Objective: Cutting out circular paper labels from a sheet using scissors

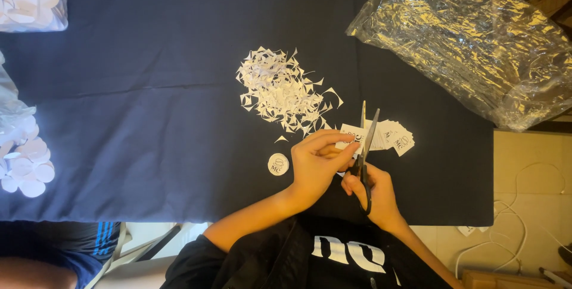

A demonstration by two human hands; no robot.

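My right hand [376, 192] grips black-handled scissors [366, 140], their blades parted and pointing away from me. My left hand [319, 161] pinches a small white printed paper square [351, 134] against the blades. Just beyond the scissors lies a fanned stack of the same printed squares [393, 134]. One cut-out round paper disc [278, 164] rests on the dark cloth [149, 116] left of my left hand. A heap of white paper trimmings [283, 89] lies farther out.
A large crinkled clear plastic bag [476, 39] fills the far right. Bags and loose piles of white round discs [27, 164] sit at the left edge, with another bag of discs [30, 0] at the top left. White cables [512, 217] lie on the floor at right. Someone else's blue clothing [59, 247] shows bottom left.
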